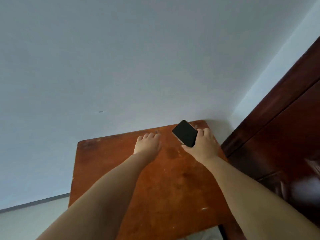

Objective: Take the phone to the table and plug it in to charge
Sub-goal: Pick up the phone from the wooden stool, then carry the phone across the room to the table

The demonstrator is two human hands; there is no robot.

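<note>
A phone (185, 133) with a dark screen and a pale metal edge is held face up in my right hand (202, 146), above the far right corner of a worn orange-brown wooden table (155, 187). My thumb lies along the phone's near edge and my fingers wrap its right side. My left hand (147, 143) reaches over the far part of the table, palm down, with the fingers curled downward and nothing in it. No charger, cable or socket shows in this view.
A plain pale wall (121, 66) rises right behind the table. Dark red-brown wooden furniture (277, 135) stands close against the table's right side. A light floor (26, 222) with a dark skirting strip shows at the lower left.
</note>
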